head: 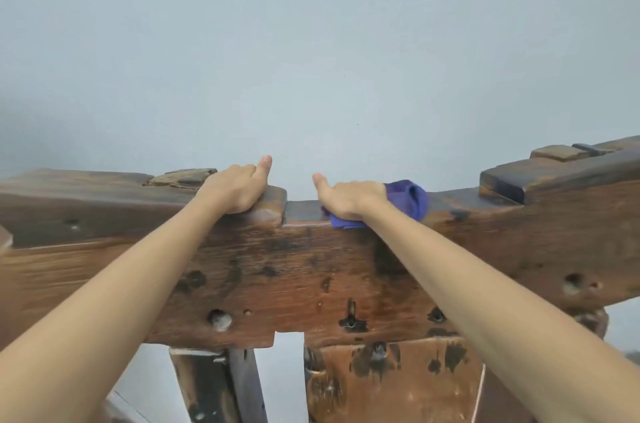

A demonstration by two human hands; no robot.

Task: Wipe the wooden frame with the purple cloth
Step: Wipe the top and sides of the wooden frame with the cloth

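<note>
A heavy, dark-stained wooden frame [298,277] spans the view, its top beam notched in the middle. My left hand [239,188] grips the raised left block of the beam's top edge, fingers curled over the far side, thumb up. My right hand [349,199] presses a bunched purple cloth [410,199] onto the lower notch of the top surface; the cloth sticks out to the right of and below the hand. Both bare forearms reach up from the lower corners.
A plain pale blue-grey wall [311,58] fills everything behind the frame. Raised wooden blocks [512,180] stand on the beam to the right of the cloth. Two wooden posts [391,384] hang below the beam with a gap between them.
</note>
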